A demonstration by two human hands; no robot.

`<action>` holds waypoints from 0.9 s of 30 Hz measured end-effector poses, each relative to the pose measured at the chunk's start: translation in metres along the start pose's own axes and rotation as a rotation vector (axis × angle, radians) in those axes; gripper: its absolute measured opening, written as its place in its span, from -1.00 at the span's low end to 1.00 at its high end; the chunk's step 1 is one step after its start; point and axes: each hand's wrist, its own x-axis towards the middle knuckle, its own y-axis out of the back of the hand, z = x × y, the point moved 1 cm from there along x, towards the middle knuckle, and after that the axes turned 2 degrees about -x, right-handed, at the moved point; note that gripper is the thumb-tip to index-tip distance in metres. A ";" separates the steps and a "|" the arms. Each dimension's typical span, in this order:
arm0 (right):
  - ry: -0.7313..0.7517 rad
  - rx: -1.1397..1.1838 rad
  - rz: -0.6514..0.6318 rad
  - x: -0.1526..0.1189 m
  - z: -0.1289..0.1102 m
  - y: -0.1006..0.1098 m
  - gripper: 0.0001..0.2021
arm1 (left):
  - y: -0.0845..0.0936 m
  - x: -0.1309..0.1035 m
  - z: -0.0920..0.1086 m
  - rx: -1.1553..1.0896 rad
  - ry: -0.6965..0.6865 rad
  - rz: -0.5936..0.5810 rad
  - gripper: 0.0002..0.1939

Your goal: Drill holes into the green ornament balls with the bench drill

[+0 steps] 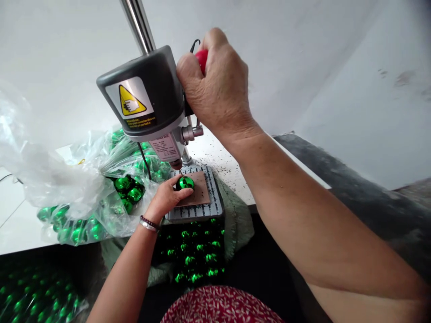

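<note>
My left hand (169, 194) pinches a shiny green ball (186, 182) between thumb and fingers, on a brown board (201, 188) that lies on the drill press's slotted base (216, 202). Above the ball stands the bench drill press (144, 96) with its dark motor housing. Its thin drill bit points down at the ball's top; whether it touches or has gone in, I cannot tell. Up at the right of the housing, my right hand (218, 85) is wrapped round a red-knobbed handle (202, 59), most of it hidden by the fingers.
Left of the press lies a clear plastic bag (84, 179) of green balls on the white table (15, 229). More green balls (198, 251) fill a sack below the base, and others (37, 296) lie at lower left. Dark shavings (232, 170) litter the table behind the base.
</note>
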 end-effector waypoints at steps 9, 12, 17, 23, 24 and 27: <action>0.003 0.026 0.006 0.000 -0.001 -0.002 -0.71 | 0.010 0.016 -0.015 -0.110 0.040 -0.111 -0.46; 0.012 0.021 -0.003 0.001 -0.002 -0.002 -0.71 | 0.008 0.016 -0.015 -0.097 0.014 -0.115 -0.44; 0.030 0.019 0.011 0.006 0.000 -0.005 -0.76 | 0.002 0.011 -0.021 -0.107 -0.003 -0.051 -0.27; 0.040 0.015 0.030 0.007 0.003 -0.007 -0.80 | -0.002 0.009 -0.021 0.107 -0.192 -0.001 -0.41; 0.038 0.022 0.031 0.007 0.003 -0.006 -0.81 | -0.003 0.008 -0.020 0.137 -0.232 0.003 -0.43; 0.035 0.057 0.023 0.005 0.002 -0.005 -0.82 | -0.008 0.006 -0.018 0.155 -0.246 0.023 -0.45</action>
